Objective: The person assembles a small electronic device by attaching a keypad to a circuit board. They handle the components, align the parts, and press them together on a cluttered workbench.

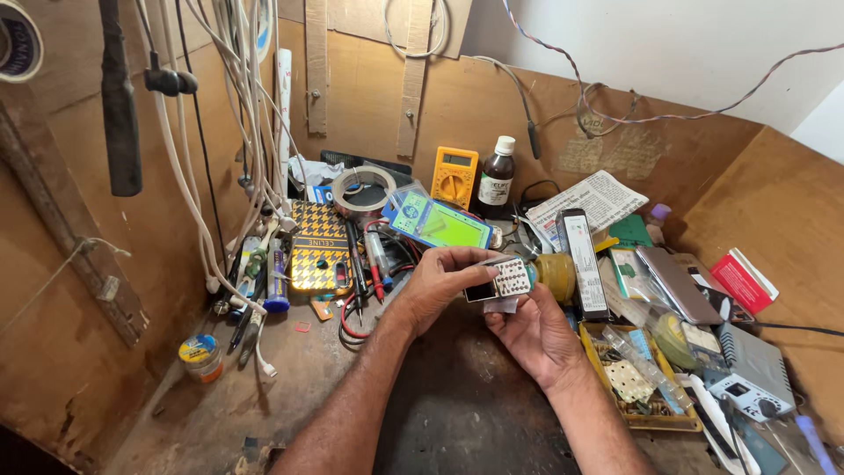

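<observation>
Keypad phone [499, 281] held between both hands.

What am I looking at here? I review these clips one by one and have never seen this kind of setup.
There is no machine: one camera sits on a person's head and looks down at their two bare hands over a cluttered wooden workbench. The left hand and the right hand together hold a small keypad phone just above the bench. Behind them lie a green phone, a yellow multimeter, a brown bottle, a roll of tape and a patterned phone case. At right sits a tray of small parts. White cables hang on the left wall.
</observation>
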